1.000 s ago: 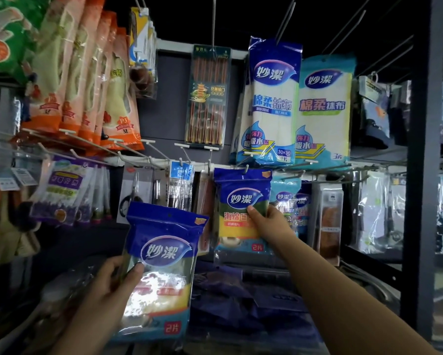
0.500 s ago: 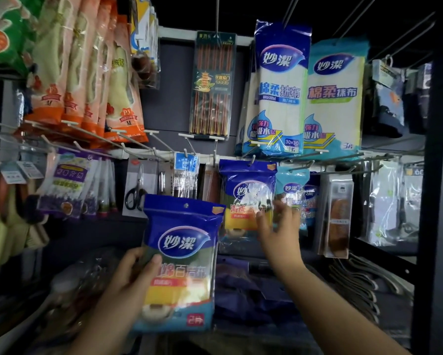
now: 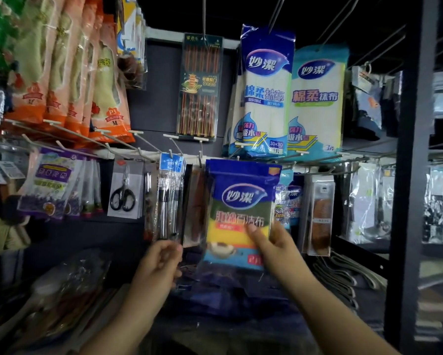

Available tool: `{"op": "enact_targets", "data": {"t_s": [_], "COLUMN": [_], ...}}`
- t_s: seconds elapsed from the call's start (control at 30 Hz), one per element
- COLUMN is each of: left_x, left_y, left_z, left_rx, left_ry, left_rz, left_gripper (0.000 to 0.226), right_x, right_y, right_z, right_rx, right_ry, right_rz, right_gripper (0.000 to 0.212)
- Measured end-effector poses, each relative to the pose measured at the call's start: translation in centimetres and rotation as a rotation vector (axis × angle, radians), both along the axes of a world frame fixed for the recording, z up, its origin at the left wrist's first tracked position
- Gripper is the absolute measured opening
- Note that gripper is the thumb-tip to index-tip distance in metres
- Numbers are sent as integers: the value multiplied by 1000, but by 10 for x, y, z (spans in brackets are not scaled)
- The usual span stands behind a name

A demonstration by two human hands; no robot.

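Right hand [image 3: 271, 242] pinches the sponge pack [image 3: 238, 201] low on its front, centre frame under the pegs [image 3: 201, 156], left hand [image 3: 161, 265] curled just beside, can't tell if gripping; light, squashy, slick film, so I'd take the flat top header.

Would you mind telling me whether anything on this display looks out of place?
The sponge pack in the right hand sits slightly tilted at the hook rail, not hanging straight. Below it, dark blue packs lie heaped rather than hung.
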State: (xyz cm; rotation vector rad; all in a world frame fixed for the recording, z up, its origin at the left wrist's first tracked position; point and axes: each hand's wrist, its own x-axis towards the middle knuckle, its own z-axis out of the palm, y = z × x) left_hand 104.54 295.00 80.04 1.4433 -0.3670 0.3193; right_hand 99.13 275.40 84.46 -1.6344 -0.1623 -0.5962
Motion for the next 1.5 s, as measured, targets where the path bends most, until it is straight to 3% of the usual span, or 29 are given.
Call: {"op": "enact_targets", "data": {"t_s": [0.17,0.63,0.83,0.93,1.03,1.1,1.3,1.37,1.5], "left_x": [4,8,5,1,-4,-11,-47,-67,-110], "left_y": [14,27,32,31,29,27,17,5,-28], "left_z": [-6,-13,-22,-26,-33,-37,-62,-78,-128], "left_rx": [19,41,96,96,88,91,77,52,72], "left_ry": [22,29,39,28,2,-1,-90,-109,-21], "left_rz": [17,21,13,7,8,-1,-15,-40,-168], "left_gripper": [17,16,15,14,15,16,20,21,17], "right_x": [11,36,58,63,65,55,-40,-79,-148], "right_y": [-8,-5,-9,-7,-13,-21,-54,-63,-80], "right_z": [37,42,25,12,-1,-11,-67,-100,-174], "right_rx": [-37,84,-137,-140,-200,-207,-206,-199,-178], "right_ry": [39,112,152,84,75,60,-143,-111,48], "right_rz": [4,-6,-184,-241,-360,-426,-511,-494,-530], "right_gripper": [19,21,17,26,55,58,17,10,16]}}
